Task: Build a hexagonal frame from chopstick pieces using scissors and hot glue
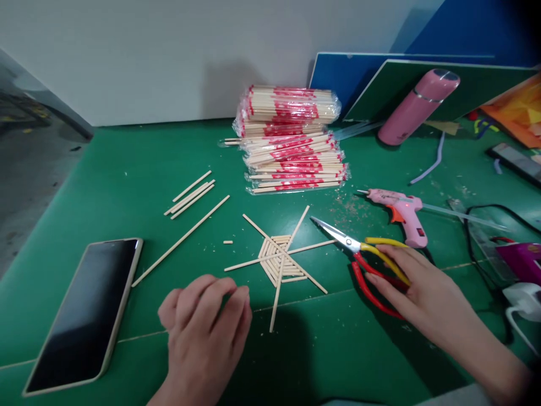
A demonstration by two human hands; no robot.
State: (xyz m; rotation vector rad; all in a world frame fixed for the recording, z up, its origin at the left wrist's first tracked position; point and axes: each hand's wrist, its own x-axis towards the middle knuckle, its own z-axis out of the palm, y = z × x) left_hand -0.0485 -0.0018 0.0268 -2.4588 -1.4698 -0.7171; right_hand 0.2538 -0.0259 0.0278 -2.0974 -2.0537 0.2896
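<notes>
Several light wooden sticks cross at one centre and form a star [282,254], with shorter pieces laid in web-like rows between the arms. My left hand [207,324] is closed just left of the star's lower arm, fingers curled; whatever lies inside is hidden. On the right, my right hand [416,282] grips the scissors [349,242] by their red and yellow handles. The blades point up and left, close to the star's right arm. A tiny cut stick piece [227,242] lies left of the star. One long stick [181,239] rests slantwise further left, below several shorter sticks [192,194].
Plastic-wrapped chopstick packs [291,146] are stacked at the back. A pink glue gun [399,211] with its clear stick lies behind the scissors. A phone [84,316] occupies the left. At the back right stands a pink flask [418,107]. Cables and a white plug [524,299] sit far right.
</notes>
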